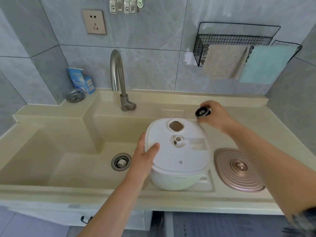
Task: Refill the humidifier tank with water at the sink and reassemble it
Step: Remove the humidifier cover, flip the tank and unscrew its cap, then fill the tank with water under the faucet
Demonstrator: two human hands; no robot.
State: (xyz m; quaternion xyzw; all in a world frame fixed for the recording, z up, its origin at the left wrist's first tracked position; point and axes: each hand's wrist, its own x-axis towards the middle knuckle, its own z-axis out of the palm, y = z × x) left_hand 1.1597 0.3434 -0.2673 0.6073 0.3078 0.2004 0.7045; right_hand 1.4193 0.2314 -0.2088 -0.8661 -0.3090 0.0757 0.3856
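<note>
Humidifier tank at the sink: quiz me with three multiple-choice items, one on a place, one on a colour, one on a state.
1. Where does the ribbed rose-gold lid lie?
A. in the basin
B. on the counter right of the tank
C. in the wire rack

2. What colour is the cap in the right hand?
A. black
B. blue
C. white

3. The tank's round fill hole is:
A. capped
B. open
C. under running water

Answers: 1 B, it lies flat beside the tank. 2 A, black with pale marks. 3 B, the hole gapes while the left hand steadies the tank.
</note>
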